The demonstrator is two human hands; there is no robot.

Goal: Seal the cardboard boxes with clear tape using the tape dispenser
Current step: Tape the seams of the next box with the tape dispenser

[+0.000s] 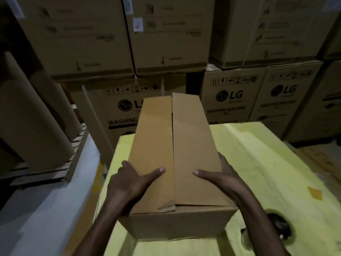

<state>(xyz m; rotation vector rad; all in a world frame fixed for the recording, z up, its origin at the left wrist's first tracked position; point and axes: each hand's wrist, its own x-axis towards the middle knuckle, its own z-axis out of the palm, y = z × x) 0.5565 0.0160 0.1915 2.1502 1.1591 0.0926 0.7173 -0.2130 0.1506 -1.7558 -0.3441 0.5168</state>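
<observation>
The left hand point(132, 182) and the right hand point(227, 180) clasp the near end of the cardboard box point(177, 222) from either side, each with its thumb laid flat on a top flap and its fingers bent down over a long edge, so both hold it. The box is a long, plain oblong of matte brown board, lying lengthwise away from the person on a pale yellow sheet point(258, 163) that looks creased and papery. Its two top flaps are folded down and meet along a narrow dark seam point(172, 137); the near corner of the left flap point(167, 206) is crumpled. A dark rounded object point(278, 226) lies on the sheet at the lower right, too blurred to name. Behind stand stacked cartons point(230, 100) printed LG and WASHING MACHINE, and at the left thick rolls of brown paper point(33, 115) rest on slatted wood
</observation>
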